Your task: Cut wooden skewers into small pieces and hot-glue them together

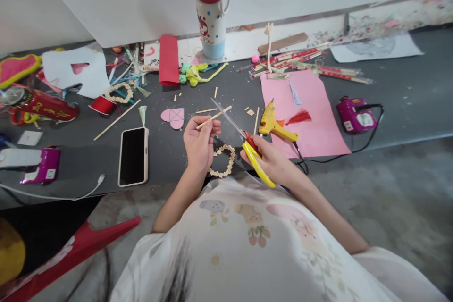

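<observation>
above the near edge of the dark grey surface (406,94), the left hand (198,144) pinches a thin pale wooden stick (213,117) while the right hand (272,160) grips yellow-handled scissors (247,144), blades open at the stick. between the hands lies a heart-shaped ring of small wood pieces (223,161); a yellow glue gun (273,124) rests just beyond, on pink paper (311,118).

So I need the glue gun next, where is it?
In the head view the glue gun lies right of centre on the table, at the left edge of the pink paper, beside a tassel and beyond the right hand with the scissors.
</observation>
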A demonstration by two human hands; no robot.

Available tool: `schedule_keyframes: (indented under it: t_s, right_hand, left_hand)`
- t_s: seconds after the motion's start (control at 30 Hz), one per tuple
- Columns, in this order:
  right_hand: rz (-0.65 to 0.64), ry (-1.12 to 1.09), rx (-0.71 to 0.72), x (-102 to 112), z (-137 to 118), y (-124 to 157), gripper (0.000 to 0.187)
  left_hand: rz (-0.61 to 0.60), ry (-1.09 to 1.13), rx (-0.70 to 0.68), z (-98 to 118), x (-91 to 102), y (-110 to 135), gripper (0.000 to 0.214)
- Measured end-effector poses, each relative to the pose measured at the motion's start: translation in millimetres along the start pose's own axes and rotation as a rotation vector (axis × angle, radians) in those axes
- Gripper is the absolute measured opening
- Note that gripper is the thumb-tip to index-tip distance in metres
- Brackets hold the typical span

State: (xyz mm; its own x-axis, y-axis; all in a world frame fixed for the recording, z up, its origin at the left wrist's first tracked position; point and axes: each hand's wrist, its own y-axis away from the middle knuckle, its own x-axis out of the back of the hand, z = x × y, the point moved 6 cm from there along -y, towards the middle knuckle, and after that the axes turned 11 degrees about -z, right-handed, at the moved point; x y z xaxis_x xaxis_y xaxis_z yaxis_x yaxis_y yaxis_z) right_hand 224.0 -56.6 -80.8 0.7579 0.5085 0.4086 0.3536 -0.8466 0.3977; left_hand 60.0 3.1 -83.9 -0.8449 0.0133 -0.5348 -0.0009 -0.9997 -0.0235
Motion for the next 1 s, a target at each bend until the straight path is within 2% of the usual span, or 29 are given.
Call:
schedule_keyframes:
  t_s: [0.43, 0.57, 0.67, 0.8, 0.87, 0.93, 1.0]
  right_hand:
    - [0.018, 0.017, -0.039, 4, 3, 0, 0.037]
    - [0.018, 0.079, -0.111, 5, 7, -2, 0.039]
    - [0.02, 0.113, -0.153, 7, 9, -2, 0.04]
    - [0.024, 0.197, -0.178, 11, 9, -1, 0.042]
    - [0.024, 0.218, -0.161, 13, 7, 0, 0.042]
    - [0.019, 0.242, -0.134, 15, 4, 1, 0.042]
    - [0.017, 0.281, -0.099, 17, 2, 3, 0.041]
  left_hand:
    - [-0.009, -0.04, 0.017, -1, 1.5, 1, 0.007]
    - [-0.076, -0.126, 0.048, -4, 4.2, -3, 0.009]
    - [-0.162, -0.384, 0.029, 3, 6.1, -9, 0.011]
    - [-0.301, -0.991, -0.089, 25, -3.4, -14, 0.013]
    - [-0.374, -1.226, -0.125, 32, -11.3, -15, 0.015]
    - [-0.422, -1.323, -0.143, 35, -17.1, -14, 0.02]
    - [-0.447, -1.331, -0.165, 35, -20.4, -13, 0.024]
